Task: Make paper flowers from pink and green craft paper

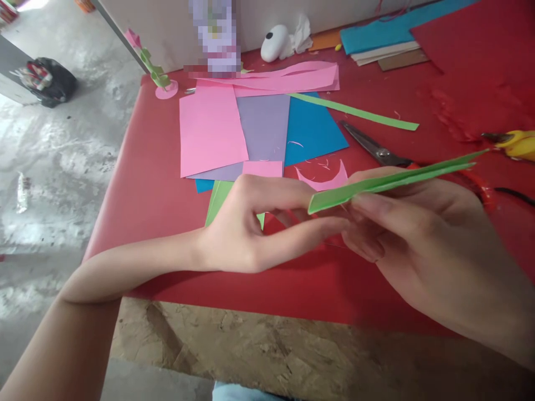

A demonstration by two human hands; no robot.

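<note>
A folded green paper strip is pinched between the thumb and fingers of my right hand, above the red table. My left hand reaches in from the left, fingers curled at the strip's near end. Its index finger passes behind the strip and its thumb lies just below, by my right fingertips; the exact contact is partly hidden. Under my left hand lies green paper. Scissors lie behind my right hand, their handles partly covered by it. A curved pink paper scrap sits beyond the strip.
Pink, purple and blue paper sheets overlap mid-table. A long green strip lies behind the scissors. A yellow-handled tool rests at right. A paper flower stands at the back left corner, near a white egg-shaped object.
</note>
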